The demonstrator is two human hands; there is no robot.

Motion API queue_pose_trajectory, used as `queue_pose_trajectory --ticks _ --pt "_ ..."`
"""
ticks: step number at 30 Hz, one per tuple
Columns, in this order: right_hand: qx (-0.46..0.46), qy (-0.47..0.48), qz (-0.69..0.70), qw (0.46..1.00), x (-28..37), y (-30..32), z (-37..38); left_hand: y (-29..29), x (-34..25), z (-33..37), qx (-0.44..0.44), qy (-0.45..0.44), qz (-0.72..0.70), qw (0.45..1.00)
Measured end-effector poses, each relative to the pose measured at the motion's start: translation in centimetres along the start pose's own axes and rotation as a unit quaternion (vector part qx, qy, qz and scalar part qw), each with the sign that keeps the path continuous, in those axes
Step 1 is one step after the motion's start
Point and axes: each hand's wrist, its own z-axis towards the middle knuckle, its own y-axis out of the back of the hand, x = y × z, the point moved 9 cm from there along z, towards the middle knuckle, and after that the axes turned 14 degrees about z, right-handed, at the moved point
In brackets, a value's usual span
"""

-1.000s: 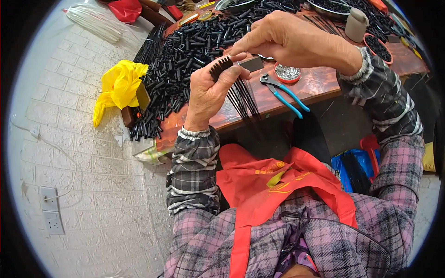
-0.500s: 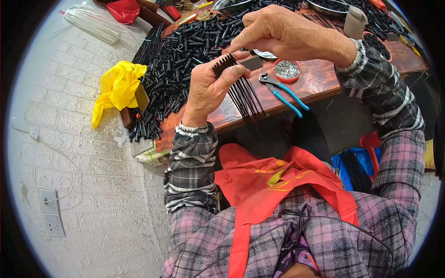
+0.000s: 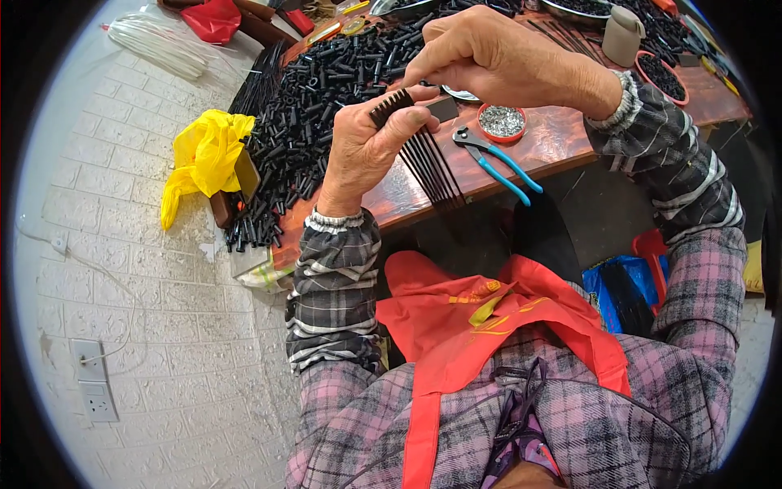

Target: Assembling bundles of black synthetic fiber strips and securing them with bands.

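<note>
My left hand [image 3: 358, 155] is closed around a row of thin black strips [image 3: 430, 169], held side by side between thumb and fingers. Their upper ends poke out above the thumb like a comb, and the long ends hang down past the table edge. Just over those upper ends, my right hand [image 3: 498, 59] has its thumb and forefinger pinched together near the left fingertips. Whatever lies in that pinch is too small or hidden to make out. Below the right hand, pliers [image 3: 498, 167] with blue handles rest at the table's front edge, beside a red-rimmed dish of small silvery bits [image 3: 502, 121].
A large heap of black tubular parts [image 3: 301, 122] covers the table's left side, with a yellow plastic bag [image 3: 204, 151] at its edge. A grey cup [image 3: 623, 37] and a tub of black bits [image 3: 660, 77] stand at right. A white brick-patterned wall [image 3: 163, 285] is to my left.
Both hands stay almost in place. The right fingertips have shifted very slightly left above the strips, and the view has tilted a little.
</note>
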Motion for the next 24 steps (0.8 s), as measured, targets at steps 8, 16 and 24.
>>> queue_pose_trajectory --ticks 8,16,24 --pt "-0.007 -0.008 -0.088 0.996 0.8 -2.7 -1.5 0.0 0.1 -0.3 -0.026 -0.005 -0.049 0.998" --pt "-0.081 -0.020 -0.103 0.991 0.7 -2.9 -0.6 -1.1 0.6 -0.7 -0.028 0.024 -0.135 0.990" --pt "0.202 -0.338 -0.023 0.919 -6.5 -4.0 -5.8 0.0 0.1 -1.1 -0.041 0.011 -0.284 0.958"
